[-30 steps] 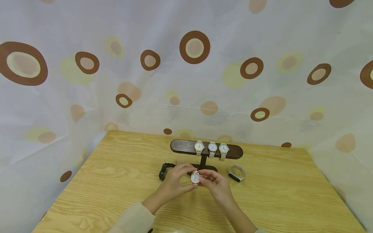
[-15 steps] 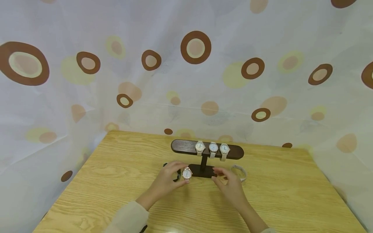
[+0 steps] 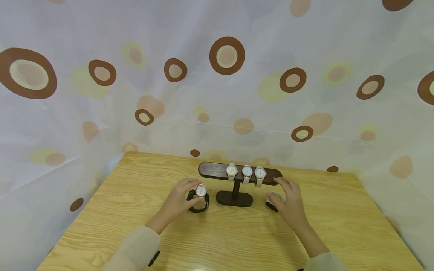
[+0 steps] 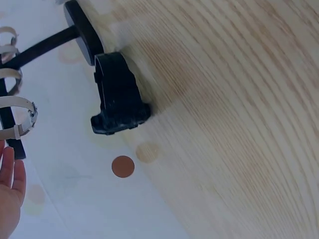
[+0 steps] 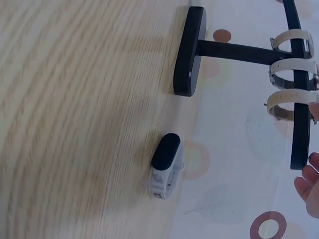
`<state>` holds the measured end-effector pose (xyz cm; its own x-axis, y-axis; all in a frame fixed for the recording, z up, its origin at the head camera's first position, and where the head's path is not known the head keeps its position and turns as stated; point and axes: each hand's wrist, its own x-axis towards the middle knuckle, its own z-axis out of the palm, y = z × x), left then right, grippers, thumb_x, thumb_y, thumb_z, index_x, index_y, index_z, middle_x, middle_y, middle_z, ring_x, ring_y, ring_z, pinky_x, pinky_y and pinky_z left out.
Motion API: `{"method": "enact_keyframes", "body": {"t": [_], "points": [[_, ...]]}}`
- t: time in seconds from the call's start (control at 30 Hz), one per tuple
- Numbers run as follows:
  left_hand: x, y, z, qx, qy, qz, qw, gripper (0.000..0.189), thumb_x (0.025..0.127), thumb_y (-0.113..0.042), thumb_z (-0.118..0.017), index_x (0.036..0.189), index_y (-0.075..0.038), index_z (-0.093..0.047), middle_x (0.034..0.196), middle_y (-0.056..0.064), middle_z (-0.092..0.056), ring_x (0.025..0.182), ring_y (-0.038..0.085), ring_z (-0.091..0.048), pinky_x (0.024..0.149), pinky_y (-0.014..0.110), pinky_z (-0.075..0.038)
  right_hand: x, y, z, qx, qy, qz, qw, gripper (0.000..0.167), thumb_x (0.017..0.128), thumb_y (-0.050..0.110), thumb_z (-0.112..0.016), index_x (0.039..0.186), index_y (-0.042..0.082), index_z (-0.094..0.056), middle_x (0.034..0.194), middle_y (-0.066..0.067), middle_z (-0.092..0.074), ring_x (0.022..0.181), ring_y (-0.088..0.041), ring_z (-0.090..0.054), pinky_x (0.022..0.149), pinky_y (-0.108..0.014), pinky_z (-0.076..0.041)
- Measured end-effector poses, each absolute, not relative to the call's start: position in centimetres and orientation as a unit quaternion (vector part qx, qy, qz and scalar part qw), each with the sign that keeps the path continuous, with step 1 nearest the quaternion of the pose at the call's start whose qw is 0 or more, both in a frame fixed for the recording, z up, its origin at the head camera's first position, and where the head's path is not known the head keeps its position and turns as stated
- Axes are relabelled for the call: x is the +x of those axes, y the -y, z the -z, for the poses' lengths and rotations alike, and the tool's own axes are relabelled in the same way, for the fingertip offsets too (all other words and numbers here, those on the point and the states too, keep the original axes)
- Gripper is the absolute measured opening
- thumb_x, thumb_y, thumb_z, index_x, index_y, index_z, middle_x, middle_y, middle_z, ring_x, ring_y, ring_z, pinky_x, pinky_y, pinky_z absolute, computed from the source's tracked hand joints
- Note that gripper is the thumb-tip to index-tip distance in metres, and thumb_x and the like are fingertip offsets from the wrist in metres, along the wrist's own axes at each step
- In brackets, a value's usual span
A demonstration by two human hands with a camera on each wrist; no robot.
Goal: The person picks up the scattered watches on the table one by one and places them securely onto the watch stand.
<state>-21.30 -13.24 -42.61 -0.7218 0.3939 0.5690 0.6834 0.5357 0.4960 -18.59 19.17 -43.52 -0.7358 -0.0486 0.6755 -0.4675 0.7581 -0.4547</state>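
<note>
My left hand [image 3: 177,197] pinches a wristwatch [image 3: 201,191] with a white dial and rose-gold case between thumb and fingers. It is raised in front of the stand's left end, and its pale strap loop shows in the left wrist view. Behind and below it lies a black watch [image 4: 117,97] on the table. My right hand [image 3: 289,199] holds nothing; its thumb and fingers are spread near the right end of the dark watch stand [image 3: 213,170]. Whether the fingertips touch the bar I cannot tell. Three light-strapped watches [image 3: 247,171] hang on the bar.
A pale fitness band [image 5: 167,167] with a black screen lies on the table right of the stand's base [image 3: 234,198], partly behind my right hand in the head view. The wooden table [image 3: 217,241] ends at a patterned curtain [image 3: 190,94] behind and at the sides.
Both hands were together at the watch. The right hand let go and moved right to the stand's far end, while the left hand carried the watch left and up.
</note>
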Motion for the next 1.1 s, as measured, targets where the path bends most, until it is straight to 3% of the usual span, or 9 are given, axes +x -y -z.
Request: {"method": "enact_keyframes", "body": {"t": [0.2, 0.53, 0.77, 1.1], "points": [[-22.1, 14.3, 42.5, -0.303, 0.862, 0.352, 0.202, 0.048, 0.067, -0.009, -0.080, 0.112, 0.000, -0.064, 0.109, 0.015, -0.064, 0.103, 0.031, -0.059, 0.087, 0.042, -0.052, -19.8, -19.9, 43.4, 0.163, 0.887, -0.291, 0.319, 0.058, 0.069, -0.001, -0.078, 0.120, -0.011, -0.052, 0.123, -0.032, -0.046, 0.113, -0.047, -0.041, 0.088, -0.062, -0.040], [-23.4, 15.3, 41.9, -0.272, 0.876, 0.342, 0.204, 0.049, 0.070, -0.015, -0.078, 0.114, 0.000, -0.063, 0.113, 0.017, -0.064, 0.108, 0.035, -0.057, 0.092, 0.048, -0.048, -20.9, -19.9, 42.4, 0.139, 0.905, -0.283, 0.284, 0.055, 0.074, -0.002, -0.073, 0.123, -0.013, -0.049, 0.123, -0.031, -0.047, 0.114, -0.046, -0.043, 0.092, -0.058, -0.042], [-24.7, 15.7, 41.7, -0.261, 0.876, 0.343, 0.216, 0.049, 0.070, -0.015, -0.077, 0.114, 0.001, -0.063, 0.114, 0.018, -0.064, 0.107, 0.035, -0.057, 0.094, 0.049, -0.047, -21.3, -19.7, 42.2, 0.137, 0.908, -0.279, 0.282, 0.052, 0.073, -0.005, -0.073, 0.119, -0.015, -0.052, 0.118, -0.030, -0.050, 0.108, -0.043, -0.048, 0.088, -0.055, -0.047], [-26.2, 15.2, 41.3, -0.227, 0.885, 0.362, 0.184, 0.049, 0.075, -0.016, -0.074, 0.120, -0.002, -0.060, 0.120, 0.017, -0.061, 0.114, 0.035, -0.054, 0.098, 0.050, -0.044, -21.4, -19.8, 41.6, 0.132, 0.920, -0.273, 0.249, 0.051, 0.074, -0.004, -0.073, 0.119, -0.014, -0.053, 0.118, -0.029, -0.049, 0.109, -0.043, -0.048, 0.089, -0.054, -0.046]]}}
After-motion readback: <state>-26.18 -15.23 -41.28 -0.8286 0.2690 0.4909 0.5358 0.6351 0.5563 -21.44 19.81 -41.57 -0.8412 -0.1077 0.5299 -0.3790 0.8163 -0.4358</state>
